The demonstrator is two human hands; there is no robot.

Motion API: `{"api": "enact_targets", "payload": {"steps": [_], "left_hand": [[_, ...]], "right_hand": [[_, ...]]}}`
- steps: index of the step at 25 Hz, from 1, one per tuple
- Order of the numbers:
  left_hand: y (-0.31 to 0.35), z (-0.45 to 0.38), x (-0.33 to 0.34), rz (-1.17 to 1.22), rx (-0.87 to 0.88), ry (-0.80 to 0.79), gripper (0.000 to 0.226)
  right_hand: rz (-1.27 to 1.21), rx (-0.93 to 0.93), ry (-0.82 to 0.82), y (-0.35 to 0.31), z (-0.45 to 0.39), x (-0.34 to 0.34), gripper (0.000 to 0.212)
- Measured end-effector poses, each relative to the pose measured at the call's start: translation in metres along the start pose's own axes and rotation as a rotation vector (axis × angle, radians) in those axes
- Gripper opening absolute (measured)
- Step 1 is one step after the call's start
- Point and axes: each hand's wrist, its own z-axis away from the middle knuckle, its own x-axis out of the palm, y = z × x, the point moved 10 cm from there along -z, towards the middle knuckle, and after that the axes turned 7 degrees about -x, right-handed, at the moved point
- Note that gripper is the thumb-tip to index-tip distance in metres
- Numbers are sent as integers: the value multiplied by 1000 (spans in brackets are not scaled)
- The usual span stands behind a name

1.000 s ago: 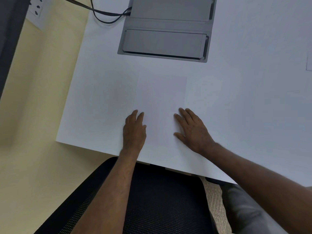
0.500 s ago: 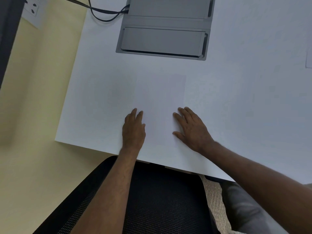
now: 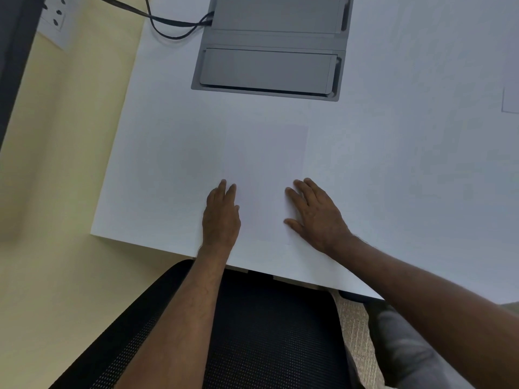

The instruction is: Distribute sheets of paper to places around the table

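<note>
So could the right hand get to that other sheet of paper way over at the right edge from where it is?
Probably yes. The right hand lies flat on the near white paper sheet, and only bare white table shows between it and the far white sheet. It looks a long stretch, though.

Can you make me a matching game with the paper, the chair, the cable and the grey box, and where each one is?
Things:
1. sheet of paper
2. black chair
3. black cable
4. grey box

Places:
A. set into the table top, far from the person
B. under the near edge of the table
C. flat on the table, between the left hand and the right hand
D. runs off the table's far left side

Pairs: 1-C, 2-B, 3-D, 4-A
</note>
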Motion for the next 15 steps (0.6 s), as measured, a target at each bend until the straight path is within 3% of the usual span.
{"api": "enact_targets", "payload": {"steps": [10,15], "left_hand": [[6,4,-3,-96,42,86,55],[44,30,-6,-188,146,95,62]], "right_hand": [[-37,-55,84,5,7,-10,75],[17,49,176,43,46,-39,70]]}}
